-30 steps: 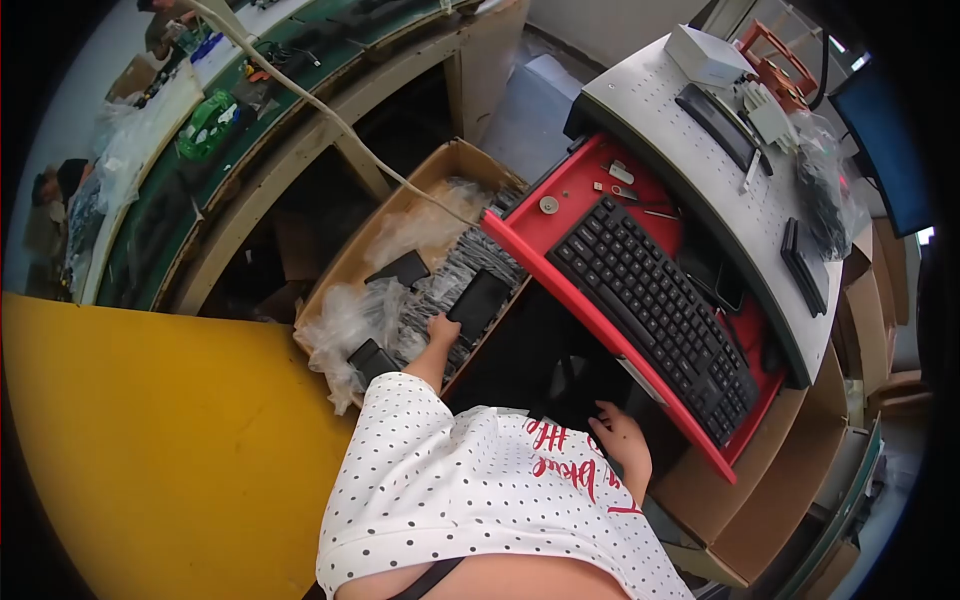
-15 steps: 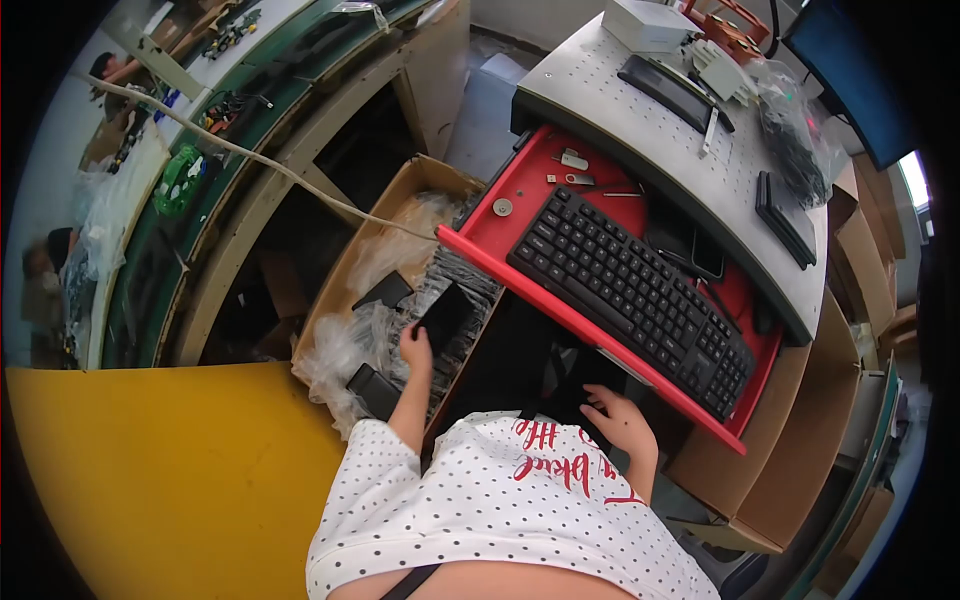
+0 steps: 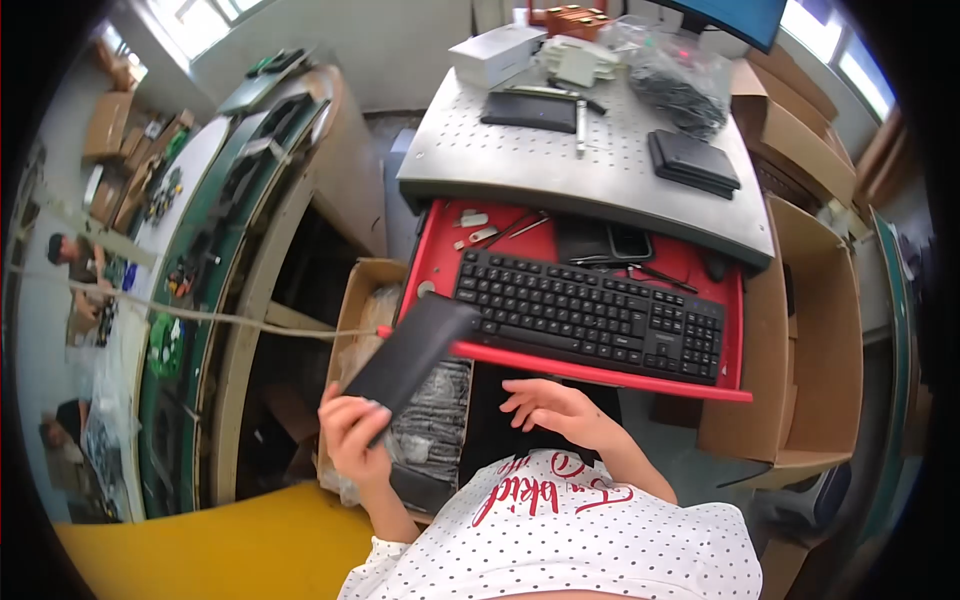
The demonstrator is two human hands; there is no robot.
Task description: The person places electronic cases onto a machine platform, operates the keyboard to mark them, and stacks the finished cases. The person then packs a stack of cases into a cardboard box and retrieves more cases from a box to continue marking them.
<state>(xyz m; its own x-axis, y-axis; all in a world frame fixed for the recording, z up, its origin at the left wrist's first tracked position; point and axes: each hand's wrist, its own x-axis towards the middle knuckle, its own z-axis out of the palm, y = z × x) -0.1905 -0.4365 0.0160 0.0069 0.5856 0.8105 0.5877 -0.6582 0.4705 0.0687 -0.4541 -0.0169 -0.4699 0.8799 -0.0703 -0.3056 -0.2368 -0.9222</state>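
Note:
My left hand [image 3: 355, 440] is closed around the near end of a flat black rectangular slab [image 3: 405, 360], perhaps a device or its case. The slab is tilted, and its far end overlaps the left front corner of the red drawer [image 3: 590, 368] and the edge of the keyboard [image 3: 590, 305]. Beneath this hand stands a cardboard box [image 3: 376, 272] packed with rows of plastic-wrapped dark items [image 3: 435, 410]. My right hand [image 3: 562, 412] hovers over my lap just below the drawer, its fingers apart and nothing in them.
On the perforated metal desktop [image 3: 500, 160] lie a black case [image 3: 530, 110], stacked black slabs [image 3: 692, 162], a bagged black bundle [image 3: 675, 90] and a white box [image 3: 497, 55]. An open carton [image 3: 822, 370] stands at right. A cable [image 3: 220, 314] crosses the left, where people sit by a bench.
My left hand has lifted the black slab out of the box, up toward the drawer. The view has turned and risen. My right hand stays near my lap.

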